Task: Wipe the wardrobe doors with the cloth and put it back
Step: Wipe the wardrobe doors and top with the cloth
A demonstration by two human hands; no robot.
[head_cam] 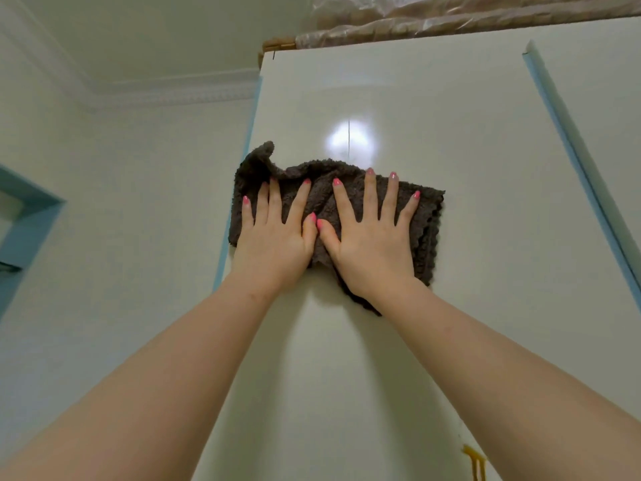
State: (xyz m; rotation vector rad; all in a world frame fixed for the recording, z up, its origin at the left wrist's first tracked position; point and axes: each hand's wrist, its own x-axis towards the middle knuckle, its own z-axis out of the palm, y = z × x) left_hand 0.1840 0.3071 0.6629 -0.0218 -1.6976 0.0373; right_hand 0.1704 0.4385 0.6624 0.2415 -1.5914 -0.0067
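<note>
A dark grey fluffy cloth (427, 216) lies spread against the glossy white wardrobe door (451, 109), near the door's upper left edge. My left hand (274, 243) presses flat on the cloth's left half, fingers spread and pointing up. Beside it, thumbs touching, my right hand (373, 244) presses flat on the right half. One corner of the cloth curls up at the top left, and another hangs below my right wrist. Both forearms reach up from the bottom of the view.
A second white door (603, 98) with a pale blue edge strip (569, 147) stands to the right. Plastic-wrapped bundles (451, 19) lie on top of the wardrobe. A white wall (121, 210) with a blue-framed recess (31, 216) is on the left. Something yellow (475, 459) shows low on the door.
</note>
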